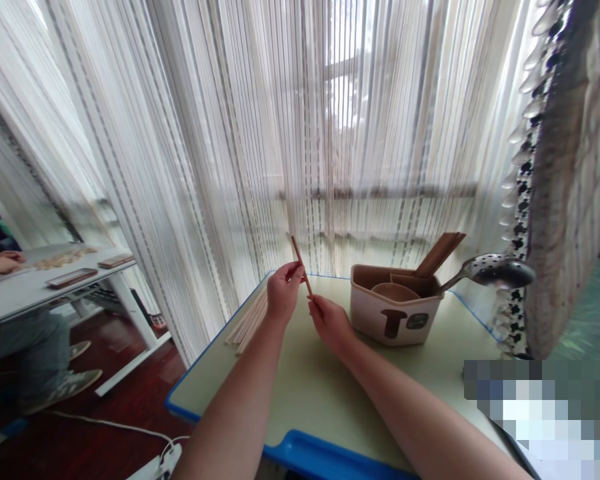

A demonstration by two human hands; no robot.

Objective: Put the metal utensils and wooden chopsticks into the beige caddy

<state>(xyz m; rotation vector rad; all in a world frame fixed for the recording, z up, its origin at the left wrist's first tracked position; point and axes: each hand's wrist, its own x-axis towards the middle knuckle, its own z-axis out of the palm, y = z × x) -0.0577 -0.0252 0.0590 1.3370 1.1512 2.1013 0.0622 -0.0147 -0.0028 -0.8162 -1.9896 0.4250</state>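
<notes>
My left hand [283,291] pinches a thin brown chopstick [299,257] near its middle and holds it tilted above the table. My right hand [330,321] is closed on the lower end of the same stick. To the left of my left hand, a bundle of pale chopsticks [247,322] lies flat on the pale green table [310,387]. A beige compartment box [395,312] stands to the right of my hands. It holds a round wooden piece, brown flat sticks [440,253] and a perforated metal ladle [495,272].
The table has a blue rim [325,457]. White string curtains [260,147] hang behind it, and a patterned hanging [565,180] is at the right. At the far left another person [10,327] sits at a white table [35,283]. A cable and power strip [160,463] lie on the dark floor.
</notes>
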